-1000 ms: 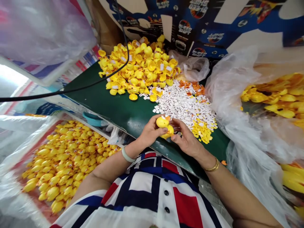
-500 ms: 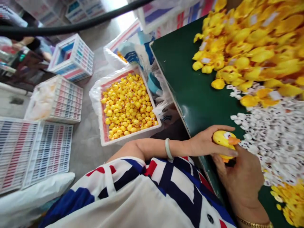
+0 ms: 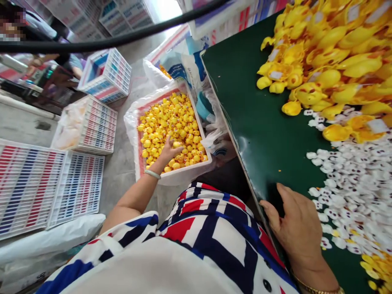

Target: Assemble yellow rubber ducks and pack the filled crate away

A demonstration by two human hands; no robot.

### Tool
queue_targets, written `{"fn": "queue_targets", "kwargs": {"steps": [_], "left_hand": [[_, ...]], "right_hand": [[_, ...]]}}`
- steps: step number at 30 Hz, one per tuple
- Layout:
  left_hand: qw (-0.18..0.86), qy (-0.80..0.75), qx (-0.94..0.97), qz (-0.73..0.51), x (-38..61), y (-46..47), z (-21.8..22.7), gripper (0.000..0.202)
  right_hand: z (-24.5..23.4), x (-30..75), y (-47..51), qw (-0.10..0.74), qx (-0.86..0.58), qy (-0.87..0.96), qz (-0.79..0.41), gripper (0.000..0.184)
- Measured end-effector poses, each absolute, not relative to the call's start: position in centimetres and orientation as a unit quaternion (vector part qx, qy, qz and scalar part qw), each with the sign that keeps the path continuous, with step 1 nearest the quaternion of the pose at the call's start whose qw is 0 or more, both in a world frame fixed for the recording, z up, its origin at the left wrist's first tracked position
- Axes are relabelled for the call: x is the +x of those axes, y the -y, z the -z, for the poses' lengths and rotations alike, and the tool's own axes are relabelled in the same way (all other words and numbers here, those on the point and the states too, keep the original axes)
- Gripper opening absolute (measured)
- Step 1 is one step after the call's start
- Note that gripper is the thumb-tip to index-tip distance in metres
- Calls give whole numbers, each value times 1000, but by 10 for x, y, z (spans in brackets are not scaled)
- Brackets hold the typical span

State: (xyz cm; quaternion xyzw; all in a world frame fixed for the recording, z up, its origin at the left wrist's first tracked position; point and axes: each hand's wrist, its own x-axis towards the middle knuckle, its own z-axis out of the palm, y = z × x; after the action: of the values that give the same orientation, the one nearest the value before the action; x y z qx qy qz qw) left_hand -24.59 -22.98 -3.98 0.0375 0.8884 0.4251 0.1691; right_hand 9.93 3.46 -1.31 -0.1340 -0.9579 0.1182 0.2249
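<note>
My left hand [image 3: 169,152] reaches down over the white crate [image 3: 177,176] full of yellow toy ducks [image 3: 171,122] beside the table, fingers spread and nothing held. My right hand [image 3: 298,226] rests flat on the near edge of the dark green table [image 3: 254,122], fingers stretched out, empty. To its right lies a spread of small white eye pieces [image 3: 346,179]. A heap of yellow duck halves [image 3: 324,61] fills the far part of the table.
White lattice crates [image 3: 105,75] stand and lie on the grey floor at left, one [image 3: 82,126] holding a plastic bag. Flat crate panels [image 3: 43,183] lie nearer. A black cable [image 3: 122,38] crosses the top. Another person sits at the far left [image 3: 45,67]. Small yellow bits [image 3: 376,265] lie at the lower right.
My left hand left the table and swung down over the crate of ducks; the yellow duck it held is gone from it. My right hand lies flat on the table edge.
</note>
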Motion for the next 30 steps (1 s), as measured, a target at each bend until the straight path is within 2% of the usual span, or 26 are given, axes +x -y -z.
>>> {"fn": "queue_targets", "kwargs": {"steps": [7,12,14,19,22,24,30], "left_hand": [[109,-860,-103,-489,-263,256,68,38],[90,-847,-91,-516,-264,223,62,25],[90,-841,-26,-533,-261,188,49,23],[60,-788,340,-509,-250,59,-12,21],[39,-732,508,-452,-264,-27,-45,28],[17,-727,525,-443,-282,-79,-54,35],[89,-758,493,-418,-300,-164,-37,66]], "right_hand": [[11,98,-32,210,-136,957,-145,49],[8,96,-31,202,-142,958,-142,41],[6,94,-31,200,-140,959,-145,37],[4,91,-32,207,-146,957,-138,32],[4,92,-33,216,-145,955,-145,30],[4,92,-33,221,-146,952,-154,28],[2,93,-34,224,-157,945,-179,27]]}}
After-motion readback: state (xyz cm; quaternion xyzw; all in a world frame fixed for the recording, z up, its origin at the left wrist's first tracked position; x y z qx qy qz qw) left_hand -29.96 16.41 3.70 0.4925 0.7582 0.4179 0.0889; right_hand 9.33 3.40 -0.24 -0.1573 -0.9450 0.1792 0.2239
